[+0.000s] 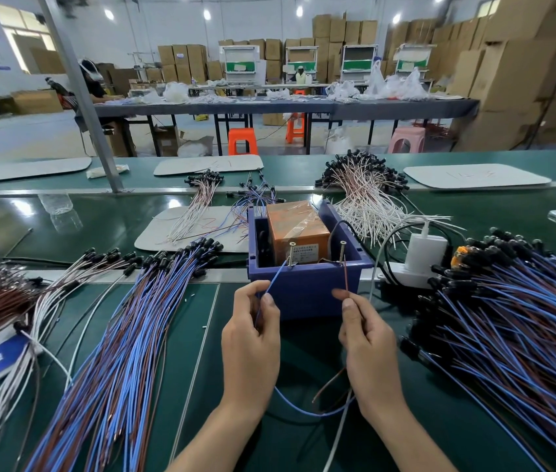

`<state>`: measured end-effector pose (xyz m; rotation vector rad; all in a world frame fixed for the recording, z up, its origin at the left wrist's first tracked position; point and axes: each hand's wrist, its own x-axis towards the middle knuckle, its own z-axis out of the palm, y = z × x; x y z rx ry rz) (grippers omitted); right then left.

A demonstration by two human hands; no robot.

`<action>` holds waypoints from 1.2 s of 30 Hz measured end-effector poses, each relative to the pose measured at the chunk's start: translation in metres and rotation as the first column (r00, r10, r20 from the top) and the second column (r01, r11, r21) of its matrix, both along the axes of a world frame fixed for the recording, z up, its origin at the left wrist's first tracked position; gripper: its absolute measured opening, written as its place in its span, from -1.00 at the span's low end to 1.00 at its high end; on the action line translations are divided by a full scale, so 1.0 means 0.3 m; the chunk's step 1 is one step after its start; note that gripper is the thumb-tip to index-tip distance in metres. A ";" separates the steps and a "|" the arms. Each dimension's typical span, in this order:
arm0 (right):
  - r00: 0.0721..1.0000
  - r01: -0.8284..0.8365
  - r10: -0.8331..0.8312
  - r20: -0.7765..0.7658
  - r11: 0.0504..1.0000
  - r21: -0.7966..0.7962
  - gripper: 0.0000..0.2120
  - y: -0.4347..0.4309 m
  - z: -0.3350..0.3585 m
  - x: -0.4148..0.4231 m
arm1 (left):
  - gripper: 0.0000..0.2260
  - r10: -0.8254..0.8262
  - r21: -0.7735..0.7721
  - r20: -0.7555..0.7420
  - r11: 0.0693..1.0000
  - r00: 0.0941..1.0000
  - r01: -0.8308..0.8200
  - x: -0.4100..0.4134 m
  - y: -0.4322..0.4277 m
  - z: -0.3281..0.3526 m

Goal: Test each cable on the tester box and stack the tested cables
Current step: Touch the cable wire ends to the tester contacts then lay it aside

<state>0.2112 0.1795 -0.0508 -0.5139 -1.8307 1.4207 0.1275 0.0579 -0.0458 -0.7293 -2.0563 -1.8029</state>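
A single cable (303, 413) is held up to the tester box (307, 294), which stands on the green surface (201, 318) just ahead of both hands. Its blue strand (274, 279) is pinched between thumb and forefinger of the left hand (252, 332), the fingers (271, 301) curled closed on it, and its tip is laid against the left screw (292, 254) at the near rim of the box. Its brown strand (345, 277) is pinched likewise by the right hand (368, 338) and brought up beside the right screw (342, 252); whether contact is made there cannot be told. The rest of the cable lies slack in a loop on the near side of the box. The strands are judged thin, very light and limp, so they are best gripped close behind the tips, where enough stiffness is left for aiming; held further back, the ends would be expected to droop or slip off the screws. A left heap (126, 335) and a right heap (514, 318) of similar cables are spread either side of the box; which one holds tested cables cannot be told.
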 end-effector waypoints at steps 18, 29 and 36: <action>0.999 0.025 -0.025 0.033 1.000 0.008 -0.74 0.000 -0.006 -0.006 | -0.85 0.005 -0.003 -0.028 1.000 1.000 -0.005 -0.004 0.001 -0.006; 0.999 0.030 -0.031 0.036 0.999 0.017 -0.76 -0.003 -0.003 -0.003 | -0.87 0.016 -0.014 -0.021 1.000 1.000 -0.016 -0.006 0.003 -0.007; 1.000 -0.001 0.001 0.010 1.000 0.005 -0.76 0.002 -0.008 -0.001 | -0.88 0.008 0.023 -0.002 1.000 1.000 -0.008 -0.010 0.002 -0.010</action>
